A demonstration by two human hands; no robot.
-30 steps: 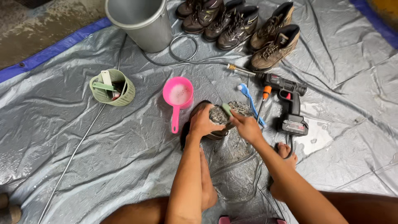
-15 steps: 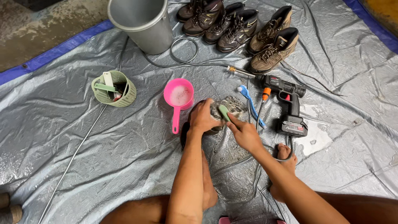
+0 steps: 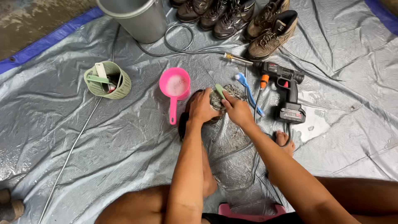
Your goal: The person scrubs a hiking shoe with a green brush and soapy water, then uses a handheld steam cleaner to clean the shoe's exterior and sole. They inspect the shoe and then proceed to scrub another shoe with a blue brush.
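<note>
A muddy dark shoe [image 3: 215, 101] lies on the grey tarp [image 3: 124, 141] in front of me. My left hand [image 3: 201, 107] grips its near side and holds it down. My right hand [image 3: 237, 110] is closed on a small green-handled brush [image 3: 219, 91], whose head rests against the top of the shoe. A pink scoop [image 3: 175, 88] with soapy water sits just left of the shoe. A blue toothbrush [image 3: 248, 93] lies to the right of it.
A black cordless power tool [image 3: 286, 93] lies right of the toothbrush. Several brown boots [image 3: 265, 29] line the far edge beside a grey bucket [image 3: 137, 16] and a coiled hose [image 3: 178, 39]. A green basket [image 3: 107, 80] with brushes stands at left. My bare foot [image 3: 285, 140] rests nearby.
My right hand with the brush has slid left across the shoe's top, toward my left hand. The left hand has kept its hold.
</note>
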